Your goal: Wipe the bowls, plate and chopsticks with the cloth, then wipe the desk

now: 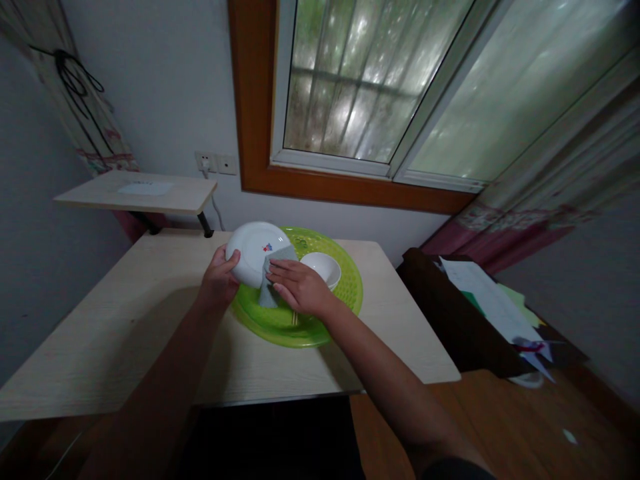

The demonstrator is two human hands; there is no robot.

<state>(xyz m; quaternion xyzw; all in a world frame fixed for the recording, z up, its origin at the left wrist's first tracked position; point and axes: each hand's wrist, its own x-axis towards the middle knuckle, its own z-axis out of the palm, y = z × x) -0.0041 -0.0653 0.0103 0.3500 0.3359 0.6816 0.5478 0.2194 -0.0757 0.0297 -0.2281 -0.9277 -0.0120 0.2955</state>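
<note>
The counter (380, 333) supports the round green tray (349, 310). At the near side of the tray, the ends of the chopsticks (295, 319) project from beneath the right hand (300, 287). This hand is mostly extended, fingers together, flat on the grey cloth (269, 297); whether it also pinches the cloth cannot be determined. The cloth lies against the plate (249, 259), its lower part hanging over the tray. The left hand (220, 277), left of the tray, is closed on the plate's left edge, thumb on the visible face. The plate is tilted over the tray's left part and bears a small red and blue mark. The white bowl (324, 268) sits in the tray's right part. Beyond the tray, to the left, is the raised shelf (185, 193); behind the tray is the window (350, 87).
</note>
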